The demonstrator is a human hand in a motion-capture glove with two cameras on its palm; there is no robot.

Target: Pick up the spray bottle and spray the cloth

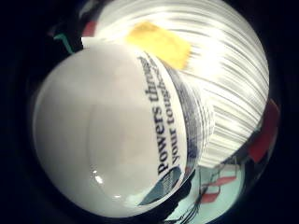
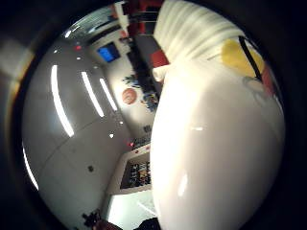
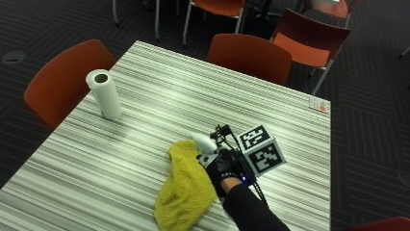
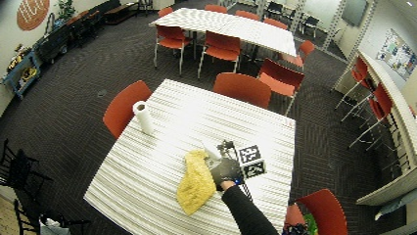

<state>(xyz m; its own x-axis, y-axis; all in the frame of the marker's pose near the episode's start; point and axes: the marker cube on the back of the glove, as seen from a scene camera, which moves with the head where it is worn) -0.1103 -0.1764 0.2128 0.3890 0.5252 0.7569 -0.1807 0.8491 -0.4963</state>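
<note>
In the outside view a yellow cloth (image 3: 185, 187) lies crumpled on the striped table (image 3: 192, 91), near its front edge. My gloved right hand (image 3: 224, 171) is just right of the cloth and grips a white spray bottle (image 3: 202, 142), whose top sticks out past the cloth's far end. The wide outside view shows the same hand (image 4: 226, 171), bottle (image 4: 212, 152) and cloth (image 4: 196, 183). The bottle's white body (image 1: 107, 135) with its printed label fills the little finger side palm view, and the cloth (image 1: 161, 44) lies on the table beyond it. The bottle (image 2: 216, 143) also fills half the thumb side view.
A paper towel roll (image 3: 106, 94) stands upright near the table's left edge. Orange chairs (image 3: 249, 55) stand along the far side and one (image 3: 61, 82) at the left. A small card (image 3: 318, 104) lies at the far right corner.
</note>
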